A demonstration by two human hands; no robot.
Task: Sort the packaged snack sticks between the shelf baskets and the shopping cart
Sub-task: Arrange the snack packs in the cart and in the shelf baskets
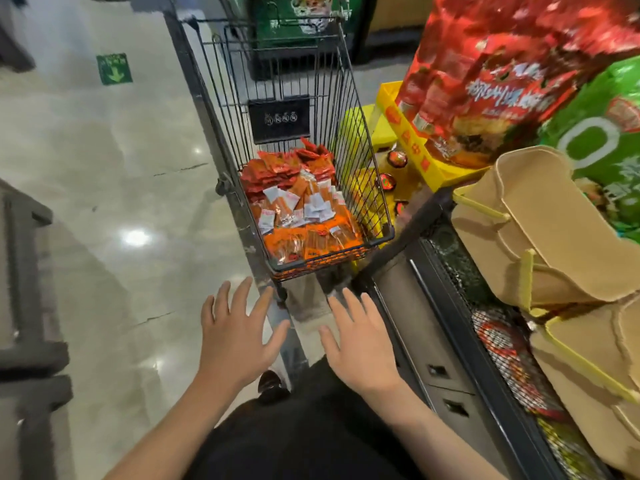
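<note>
Hands first: your left hand [239, 336] and your right hand [360, 341] both hover palm-down in front of you with the fingers spread and straight, holding nothing and touching nothing. They hang side by side, near each other but apart, just short of the near end of the wire shopping cart [349, 98], above the glossy tiled floor [104, 188]. The packaged snack sticks [304, 216] lie heaped in the bottom of that cart: orange packs with white labels toward your end, darker red packs piled at the far end below a small black sign [278, 118] fixed to the cart's wire wall. To your right, beside the cart, stands a dark shelf unit [450, 306], and on it sit tan fabric shelf baskets [540, 237] with yellow trim, one beyond the other; you cannot tell from this angle what lies inside them. Under the baskets, a black mesh front [512, 358] shows red and yellow packets behind it. Further along the shelf, a yellow tray [408, 133] carries large red snack bags [502, 74], with a green bag [602, 133] just beside them on the right. A green arrow sign [114, 68] is stuck to the floor well to the left of the cart. Your dark clothing [311, 438] and one shoe [270, 381] show below your wrists.
</note>
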